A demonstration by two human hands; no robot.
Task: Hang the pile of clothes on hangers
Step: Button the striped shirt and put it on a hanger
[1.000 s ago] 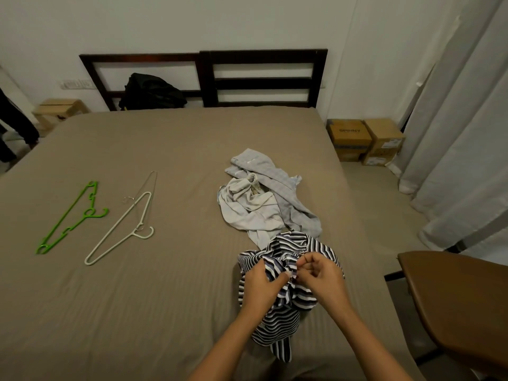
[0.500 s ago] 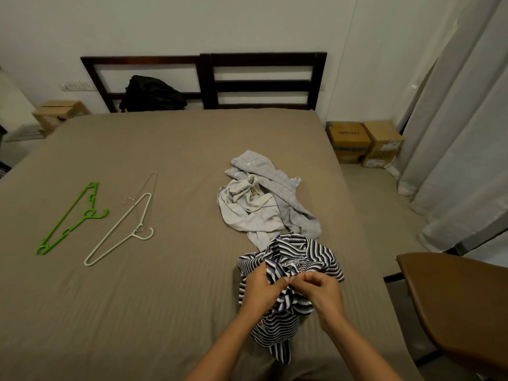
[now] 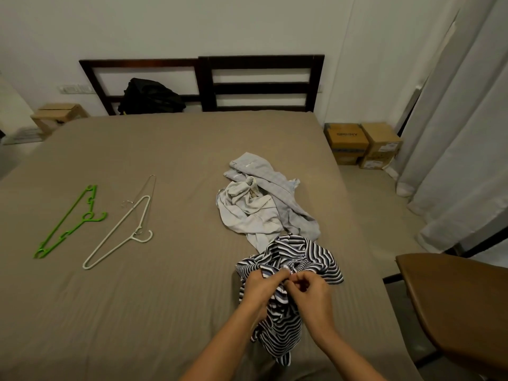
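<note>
Green hanger: it is lying flat on the bed, far to the left, well apart from the clothes.
White hanger: it is lying just beside the green one, on its right; a thin wire hanger is crossing it.
Pale grey clothes: they are lying crumpled in the middle of the bed, with their near edge touching the striped shirt.
Left hand: its fingers are curling and pinching a fold of the striped shirt.
Striped shirt: it is lying bunched up on the bed, on the near side, between the two hands.
Right hand: it is pinching the same fold, and its fingertips are meeting the left ones.
Cardboard boxes: two are standing on the floor to the right of the bed.
</note>
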